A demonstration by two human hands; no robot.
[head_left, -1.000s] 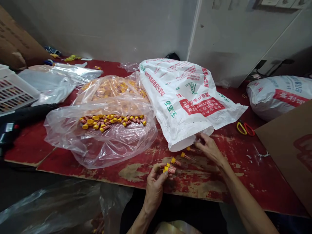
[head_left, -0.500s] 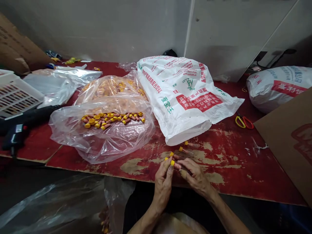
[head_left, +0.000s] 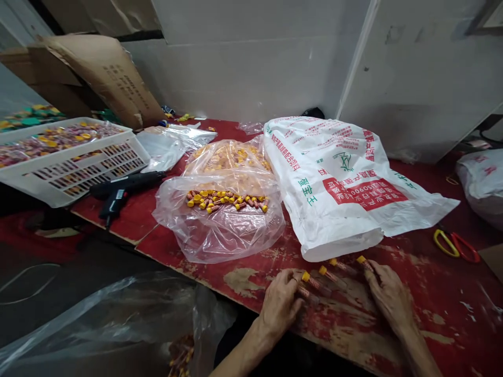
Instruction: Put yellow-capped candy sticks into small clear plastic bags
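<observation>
My left hand (head_left: 280, 299) is closed at the near edge of the red table, its fingertips on the end of a small clear tube (head_left: 309, 296) with reddish contents; they hide that end. My right hand (head_left: 389, 294) pinches another tube (head_left: 367, 265) with a yellow cap, off to the right. Between the hands lie several similar tubes, among them one yellow-capped tube (head_left: 314, 283) close to my left fingers. Just behind them is the open mouth of a white printed sack (head_left: 338, 183).
A clear plastic bag (head_left: 220, 230) of yellow-capped tubes lies left of the sack. Farther left are a black heat gun (head_left: 126, 186) and a full white basket (head_left: 129, 149). Scissors (head_left: 456, 245) lie at right. Another plastic bag (head_left: 129, 324) hangs below the table edge.
My hands have moved apart; before, they were together around a yellow-capped tube. My right hand is now farther right with a tube. The view has turned left, showing more of the basket.
</observation>
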